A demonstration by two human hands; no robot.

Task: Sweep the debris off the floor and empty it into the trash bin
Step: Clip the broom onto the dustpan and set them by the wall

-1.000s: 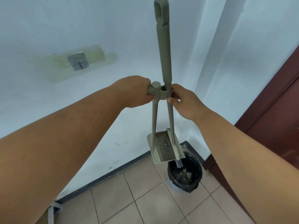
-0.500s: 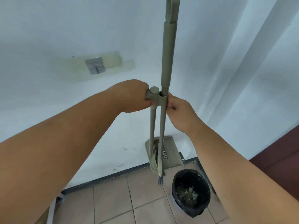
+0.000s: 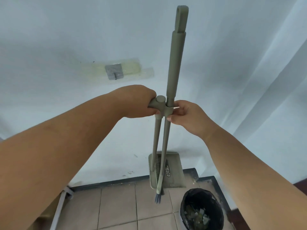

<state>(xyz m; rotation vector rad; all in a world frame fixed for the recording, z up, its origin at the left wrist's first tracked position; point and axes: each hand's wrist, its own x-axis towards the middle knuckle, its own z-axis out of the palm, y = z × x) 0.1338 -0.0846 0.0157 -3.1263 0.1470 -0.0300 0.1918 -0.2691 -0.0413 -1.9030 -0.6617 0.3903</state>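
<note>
Now, hands: both are raised in front of the wall, at the same height, one on each side of the two poles.
Left hand (image 3: 141,101): its fingers are curled around the side grip of the dustpan handle (image 3: 157,128), so it holds the dustpan.
Right hand (image 3: 187,115): it pinches the broom handle (image 3: 176,63) with thumb and fingers, just at the clip where the broom pole sits in the dustpan handle.
Broom: it stands almost upright; its blue bristles (image 3: 157,198) hang just above the tiled floor (image 3: 119,206).
Dustpan (image 3: 172,170): the pan hangs low, flat against the white wall (image 3: 66,39), behind the two poles.
Trash bin (image 3: 201,209): it stands on the floor to the right of the bristles, near the corner, with a black bag and debris (image 3: 197,214) inside.
Wall: a grey hook (image 3: 114,73) is stuck on it, left of the broom.
</note>
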